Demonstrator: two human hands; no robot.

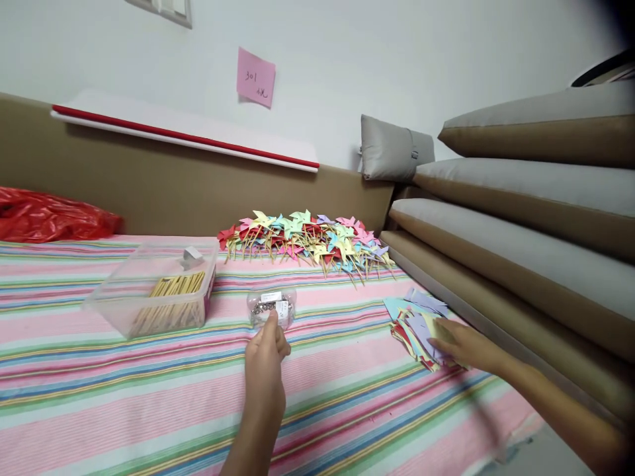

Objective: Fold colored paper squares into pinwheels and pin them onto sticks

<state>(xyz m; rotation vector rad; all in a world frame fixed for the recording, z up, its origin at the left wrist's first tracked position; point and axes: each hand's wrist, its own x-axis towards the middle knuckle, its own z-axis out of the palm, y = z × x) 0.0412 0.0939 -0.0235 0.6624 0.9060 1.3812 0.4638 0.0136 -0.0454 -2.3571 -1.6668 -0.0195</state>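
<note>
My left hand (266, 347) is in the middle, its fingers closed in a pinch. Whatever it holds, if anything, is too small to make out. Just beyond its fingertips lies a clear plastic container (258, 301) with white labels and small metal pieces inside. To the right, my right hand (461, 344) reaches over a fanned pile of coloured paper pieces (417, 330) in lilac, yellow, red and blue. Its fingers touch the top papers, with the thumb apart from them. At the back is a heap of paper pinwheels on sticks (302, 238).
A clear plastic box (112, 307) with wooden sticks (173, 291) stands at left. A red plastic bag (54, 215) lies behind it. Stacked cushions (520, 225) border the right side. A striped cloth (173, 396) covers the surface; a brown board (163, 178) runs along the wall.
</note>
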